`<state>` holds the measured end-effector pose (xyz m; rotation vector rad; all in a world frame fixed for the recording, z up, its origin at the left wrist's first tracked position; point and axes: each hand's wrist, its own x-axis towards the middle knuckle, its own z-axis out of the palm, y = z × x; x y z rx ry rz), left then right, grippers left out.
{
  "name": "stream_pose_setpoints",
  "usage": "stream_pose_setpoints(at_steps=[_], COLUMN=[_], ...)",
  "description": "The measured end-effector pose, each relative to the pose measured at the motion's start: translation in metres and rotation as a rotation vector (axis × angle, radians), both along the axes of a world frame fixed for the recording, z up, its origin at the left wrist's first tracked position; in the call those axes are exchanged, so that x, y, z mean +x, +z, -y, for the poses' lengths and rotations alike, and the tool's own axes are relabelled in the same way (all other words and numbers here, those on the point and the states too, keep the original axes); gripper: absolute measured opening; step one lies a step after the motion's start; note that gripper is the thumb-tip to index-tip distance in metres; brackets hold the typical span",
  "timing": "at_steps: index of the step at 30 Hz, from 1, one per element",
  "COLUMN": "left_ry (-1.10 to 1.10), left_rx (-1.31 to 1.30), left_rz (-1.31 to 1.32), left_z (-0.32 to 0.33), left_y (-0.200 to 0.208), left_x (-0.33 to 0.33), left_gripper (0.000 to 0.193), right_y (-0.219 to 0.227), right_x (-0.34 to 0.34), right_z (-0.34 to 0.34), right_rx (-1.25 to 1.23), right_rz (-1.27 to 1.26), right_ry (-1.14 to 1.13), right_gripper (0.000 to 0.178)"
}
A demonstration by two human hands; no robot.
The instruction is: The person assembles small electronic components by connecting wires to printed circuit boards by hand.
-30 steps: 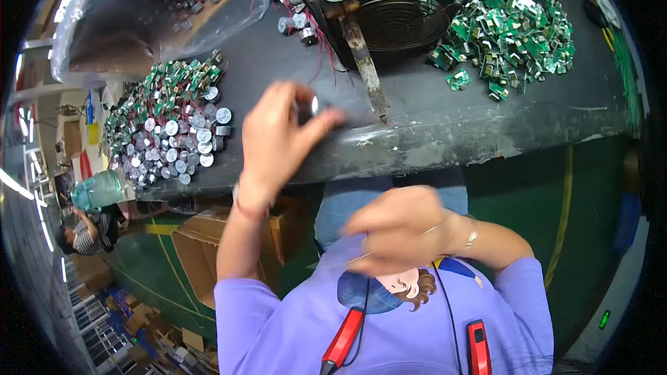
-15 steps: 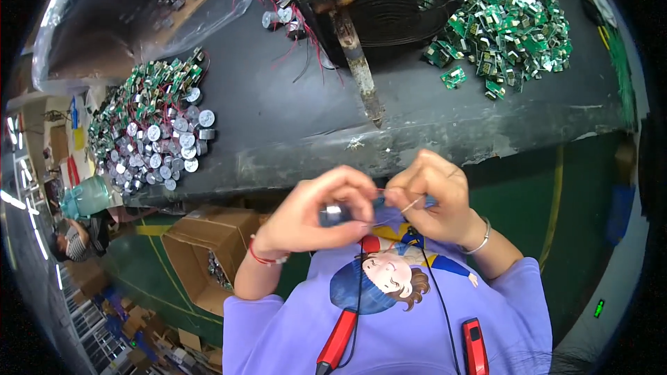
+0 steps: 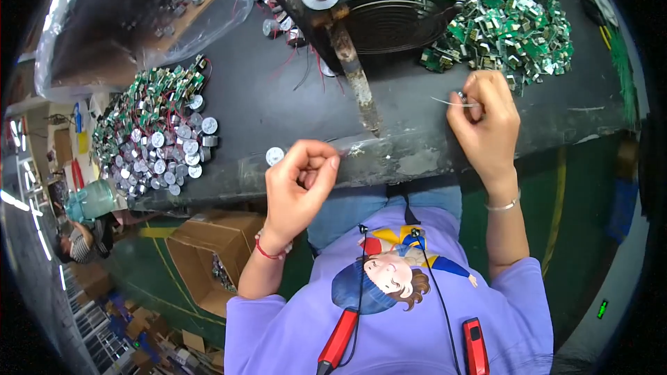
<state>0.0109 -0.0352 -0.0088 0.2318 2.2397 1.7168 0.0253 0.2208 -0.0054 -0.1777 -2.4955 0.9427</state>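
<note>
In the head view, the black, worn tabletop (image 3: 243,90) crosses in front of me. On its left lies a heap of round silver metal parts and small green boards (image 3: 170,146); at the far right is a heap of green circuit boards (image 3: 517,21). Between them, a rusty flat metal bar (image 3: 358,83) points toward me. Below is a green floor (image 3: 542,198) with yellow lines, and at left an open brown cardboard box (image 3: 208,236).

My right hand (image 3: 492,125) has its fingers bent and pinches a thin pale wire (image 3: 440,101) above the table. My left hand (image 3: 297,184) is half curled, thumb near forefinger; whether something is between them, I cannot tell. Just beside it, one round silver metal part (image 3: 275,156) lies on the tabletop.
</note>
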Motion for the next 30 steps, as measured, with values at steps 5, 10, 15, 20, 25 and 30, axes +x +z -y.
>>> stream_pose_setpoints(at_steps=[5,10,15,20,25,30], left_ry=[-0.045,-0.088,-0.085,-0.141,-0.114,-0.153], left_rx=[0.13,0.261,0.33,0.286,0.336,0.384], left_rz=[0.121,0.172,0.271,0.296,0.25,0.066], left_z=[-0.002,-0.002,-0.011,-0.012,-0.017,-0.019], left_y=[0.002,0.007,0.004,0.009,0.008,0.002], left_x=[0.0,0.001,-0.001,0.001,-0.001,-0.007], left_gripper=[0.004,0.003,0.004,0.005,0.005,0.005], right_y=[-0.009,-0.001,-0.003,0.003,0.001,0.004], right_x=[0.02,0.044,0.047,0.043,0.04,0.034], right_z=[0.016,0.02,0.026,0.026,0.042,0.044], right_rx=[-0.146,-0.304,-0.802,-0.293,-0.39,-0.5], right_rz=[-0.039,0.054,0.279,0.077,-0.053,-0.109], right_ry=[0.231,0.222,0.101,0.321,0.411,0.486], right_gripper=[0.015,0.022,0.027,0.028,0.021,0.012])
